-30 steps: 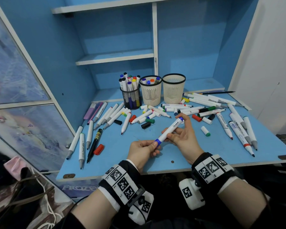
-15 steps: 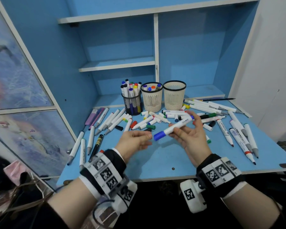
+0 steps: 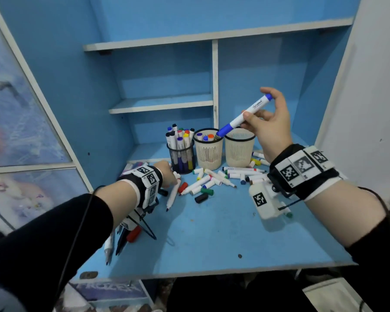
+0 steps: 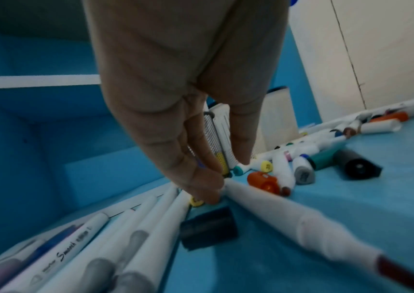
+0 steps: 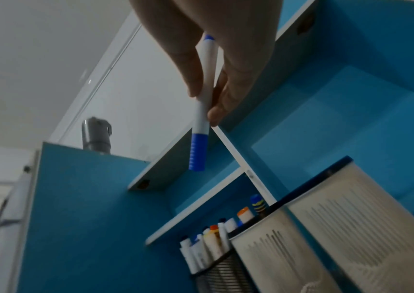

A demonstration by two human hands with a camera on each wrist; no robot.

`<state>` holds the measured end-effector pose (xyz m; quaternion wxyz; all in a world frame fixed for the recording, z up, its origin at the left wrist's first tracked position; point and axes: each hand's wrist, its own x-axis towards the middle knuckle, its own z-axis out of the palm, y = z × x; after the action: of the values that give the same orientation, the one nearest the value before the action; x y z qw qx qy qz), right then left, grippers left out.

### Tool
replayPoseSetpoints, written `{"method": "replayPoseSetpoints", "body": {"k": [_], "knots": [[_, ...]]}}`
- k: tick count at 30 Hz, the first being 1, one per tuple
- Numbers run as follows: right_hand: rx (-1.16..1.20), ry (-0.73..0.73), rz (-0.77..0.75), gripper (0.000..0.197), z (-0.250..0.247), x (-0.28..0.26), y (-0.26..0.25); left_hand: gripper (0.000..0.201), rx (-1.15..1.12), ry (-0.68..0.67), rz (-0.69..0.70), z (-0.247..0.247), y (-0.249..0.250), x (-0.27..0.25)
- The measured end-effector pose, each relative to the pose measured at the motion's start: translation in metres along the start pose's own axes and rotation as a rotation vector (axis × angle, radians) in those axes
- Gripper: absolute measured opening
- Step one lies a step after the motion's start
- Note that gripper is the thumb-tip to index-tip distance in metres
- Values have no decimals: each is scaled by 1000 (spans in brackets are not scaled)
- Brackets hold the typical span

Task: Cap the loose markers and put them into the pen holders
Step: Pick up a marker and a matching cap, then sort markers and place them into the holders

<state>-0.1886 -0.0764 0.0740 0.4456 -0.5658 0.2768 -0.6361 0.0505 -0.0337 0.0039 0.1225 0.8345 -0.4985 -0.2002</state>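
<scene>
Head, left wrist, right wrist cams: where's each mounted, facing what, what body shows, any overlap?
Head: on the head, facing forward-down at desk; both forearms, left hand, right hand show.
Left wrist: along fingers at a loose marker.
Right wrist: upward along the hand at the blue marker.
Shared: beige pen holders appear in all views.

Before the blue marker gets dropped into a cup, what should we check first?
1. Cap on the blue marker: ok, blue cap fitted.
2. right hand holds it firmly: ok, pinched mid-barrel.
3. Cap end pointing down toward the middle holder: ok.
4. Room in that holder: ok, only a few markers inside.
5. Marker exactly over the opening: cannot tell.
6. left hand out of the way: ok, down at an uncapped marker.
</scene>
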Motion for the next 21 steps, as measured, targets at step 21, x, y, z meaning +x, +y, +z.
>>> {"method": "replayPoseSetpoints", "body": {"k": [21], "knots": [[-309, -88, -92, 44, 34, 47, 67, 28, 80, -21, 118, -8, 18, 18]]}}
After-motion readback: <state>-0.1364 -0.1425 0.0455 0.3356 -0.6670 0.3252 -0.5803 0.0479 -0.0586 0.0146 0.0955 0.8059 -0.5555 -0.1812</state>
